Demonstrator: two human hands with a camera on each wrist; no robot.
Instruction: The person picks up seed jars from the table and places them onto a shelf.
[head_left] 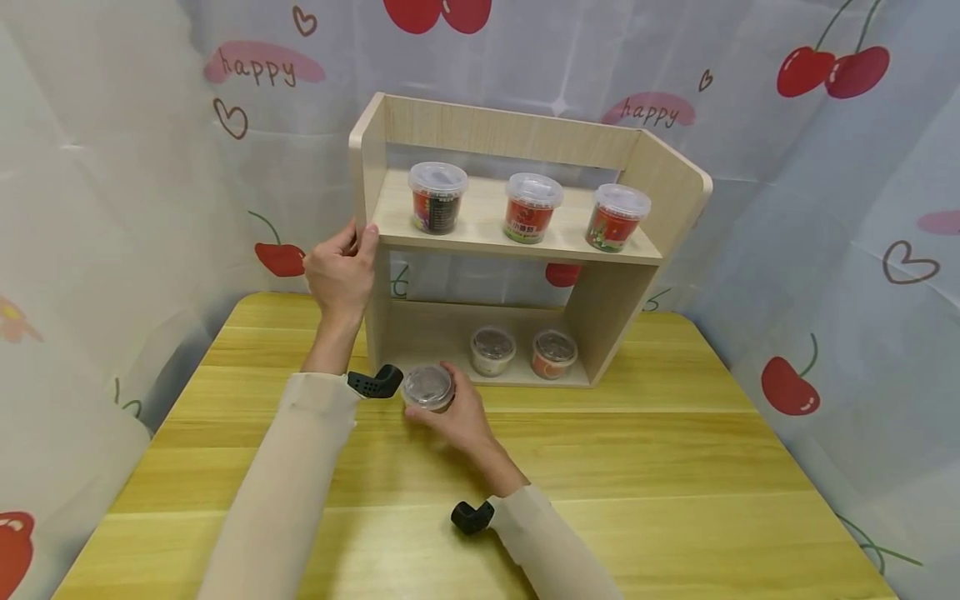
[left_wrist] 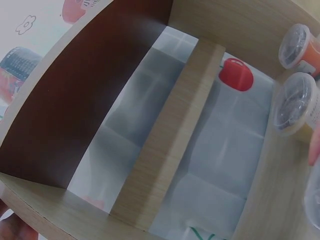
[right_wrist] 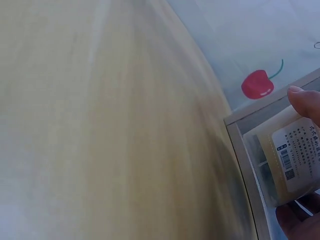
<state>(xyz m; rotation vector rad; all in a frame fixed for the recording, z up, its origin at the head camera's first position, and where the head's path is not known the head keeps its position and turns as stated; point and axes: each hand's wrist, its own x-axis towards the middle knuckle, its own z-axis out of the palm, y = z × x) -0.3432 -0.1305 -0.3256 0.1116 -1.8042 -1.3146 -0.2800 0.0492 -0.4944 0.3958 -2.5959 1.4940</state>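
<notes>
My left hand (head_left: 341,271) grips the left side panel of a pale wooden two-tier shelf (head_left: 671,187), thumb on the front edge and fingers behind. Part of that hand shows low in the left wrist view. In front of the shelf's lower left, my right hand (head_left: 467,421) holds a small tub (head_left: 427,387) with a clear lid, fingers and thumb around its sides. The right wrist view shows a white printed label with a barcode (right_wrist: 295,157) on this tub. Just right of it, on the lower tier, stand a cream tub (head_left: 492,352) and an orange-and-white tub (head_left: 554,356).
The upper tier carries a dark-and-red tub (head_left: 437,200) and two red tubs (head_left: 528,210), all with clear lids. The shelf stands at the back of a yellow wood-grain table (head_left: 645,483). A cherry-printed curtain (head_left: 817,208) surrounds the table's back and sides.
</notes>
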